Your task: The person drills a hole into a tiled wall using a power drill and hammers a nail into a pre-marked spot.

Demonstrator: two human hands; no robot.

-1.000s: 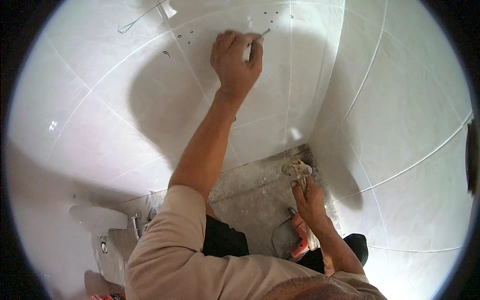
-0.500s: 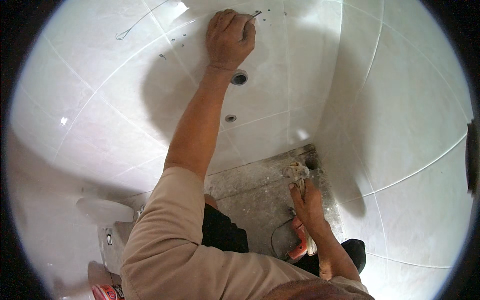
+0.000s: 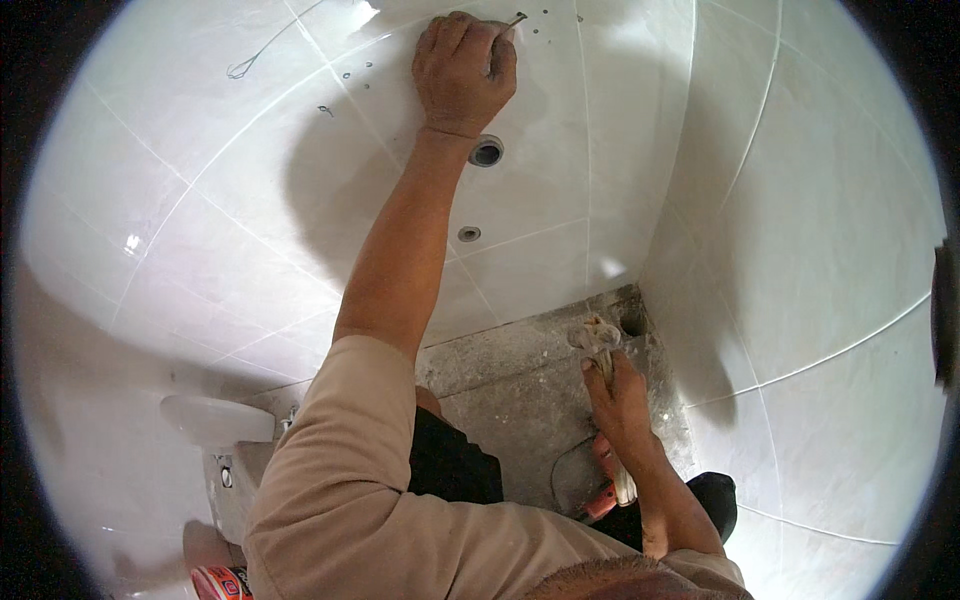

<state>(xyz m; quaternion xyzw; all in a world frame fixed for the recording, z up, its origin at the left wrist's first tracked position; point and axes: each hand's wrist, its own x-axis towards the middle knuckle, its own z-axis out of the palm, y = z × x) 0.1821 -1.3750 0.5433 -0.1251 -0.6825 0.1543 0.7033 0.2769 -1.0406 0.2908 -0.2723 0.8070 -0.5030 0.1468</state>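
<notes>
High on the pale tiled wall (image 3: 530,130), my left hand (image 3: 465,75) is closed around a thin metal rod (image 3: 515,22). Its dark tip points up and right, by a few small drilled holes in the tile; whether it touches is too small to tell. Low on the right, my right hand (image 3: 615,400) grips the handle of a hammer (image 3: 597,335). The hammer's head looks crusted with pale cement, and the butt of the handle shows below the hand. Beneath my left wrist, a round pipe opening (image 3: 486,151) sits in the wall, with a smaller one (image 3: 469,234) below.
A red power drill (image 3: 602,495) with a dark cord lies on the rough concrete floor (image 3: 500,400). In the floor corner is a dark drain hole (image 3: 632,322). To the left are a white basin (image 3: 215,420), a red container (image 3: 220,583) and a looped wire (image 3: 238,70).
The view has shifted slightly, so wall and floor appear a little to the right. Both hands keep their grips, with little movement of their own.
</notes>
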